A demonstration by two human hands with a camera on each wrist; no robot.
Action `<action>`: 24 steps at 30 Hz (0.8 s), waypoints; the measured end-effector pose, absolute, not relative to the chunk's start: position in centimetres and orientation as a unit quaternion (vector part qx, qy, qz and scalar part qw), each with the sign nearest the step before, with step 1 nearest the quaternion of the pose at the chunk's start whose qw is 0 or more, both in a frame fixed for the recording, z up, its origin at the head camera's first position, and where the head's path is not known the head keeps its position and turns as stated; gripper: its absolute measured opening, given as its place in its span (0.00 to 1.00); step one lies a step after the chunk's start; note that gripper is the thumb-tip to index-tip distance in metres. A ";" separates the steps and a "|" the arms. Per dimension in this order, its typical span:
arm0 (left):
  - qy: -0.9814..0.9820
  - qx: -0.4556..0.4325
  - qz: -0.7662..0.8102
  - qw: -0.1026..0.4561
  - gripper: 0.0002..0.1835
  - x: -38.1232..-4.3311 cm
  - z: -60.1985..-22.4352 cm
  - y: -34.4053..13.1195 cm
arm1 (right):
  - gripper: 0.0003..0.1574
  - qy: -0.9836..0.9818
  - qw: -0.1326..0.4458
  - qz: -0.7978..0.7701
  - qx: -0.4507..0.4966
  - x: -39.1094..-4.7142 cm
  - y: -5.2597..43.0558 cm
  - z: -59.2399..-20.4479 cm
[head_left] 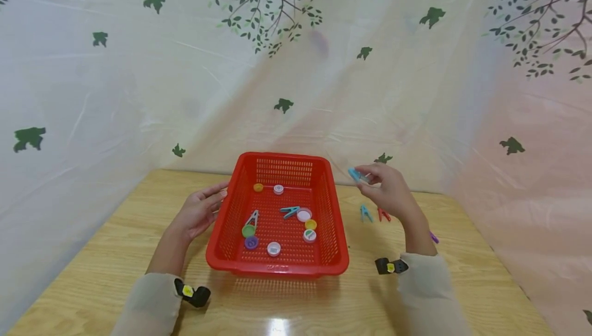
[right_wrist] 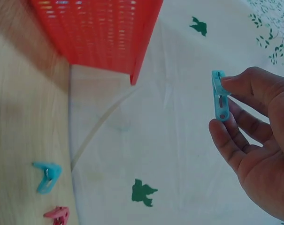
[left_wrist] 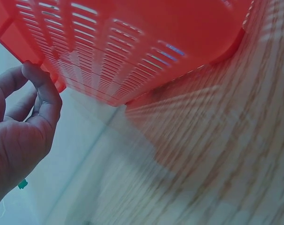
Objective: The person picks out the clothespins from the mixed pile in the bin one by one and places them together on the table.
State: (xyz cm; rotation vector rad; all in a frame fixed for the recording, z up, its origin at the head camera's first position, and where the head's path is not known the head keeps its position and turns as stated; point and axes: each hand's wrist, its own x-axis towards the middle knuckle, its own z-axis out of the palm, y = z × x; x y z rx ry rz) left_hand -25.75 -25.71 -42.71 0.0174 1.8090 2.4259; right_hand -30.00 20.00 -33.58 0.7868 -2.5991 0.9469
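Note:
My right hand point(head_left: 386, 189) pinches a light blue clothespin point(right_wrist: 220, 96) between thumb and fingers, raised beyond the right side of a red plastic basket point(head_left: 277, 268). At the basket's left rim, my left hand point(head_left: 200, 210) touches the outside with loosely bent fingers. Inside the basket lie a teal clothespin point(head_left: 290, 211), a pale grey clothespin point(head_left: 253, 219) and several bottle caps, among them a green cap point(head_left: 248, 230), a purple cap point(head_left: 251, 243) and a white cap point(head_left: 274, 249). Below my right hand, another blue clothespin point(head_left: 366, 213) and a red clothespin point(head_left: 384, 215) lie on the table.
A purple clothespin point(head_left: 433, 237) lies on the wooden table point(head_left: 467, 274), partly hidden by the right forearm. Behind the table hangs a pale cloth point(head_left: 222, 94) printed with leaves and branches. Each sleeve carries a small black wrist camera point(head_left: 391, 266).

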 end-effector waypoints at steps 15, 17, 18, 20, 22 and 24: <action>0.595 0.005 0.801 0.060 0.32 -25.5 -42.9 -25.8 | 0.23 -0.911 0.126 0.322 0.224 -29.5 23.1 -36.1; 0.594 0.004 0.802 0.061 0.33 -25.5 -42.8 -25.8 | 0.23 -0.913 0.125 0.320 0.221 -29.6 23.4 -36.2; 0.593 0.004 0.803 0.062 0.33 -25.6 -42.7 -25.8 | 0.24 -0.915 0.123 0.318 0.218 -29.6 23.6 -36.3; 0.591 0.003 0.804 0.063 0.32 -25.6 -42.6 -25.8 | 0.25 -0.918 0.114 0.316 0.211 -29.6 24.0 -36.3; 0.589 0.003 0.806 0.065 0.31 -25.7 -42.5 -25.8 | 0.26 -0.922 0.106 0.313 0.201 -29.6 24.4 -36.5; 0.590 0.004 0.805 0.065 0.31 -25.8 -42.4 -25.8 | 0.27 -0.927 0.099 0.307 0.190 -29.7 24.9 -36.6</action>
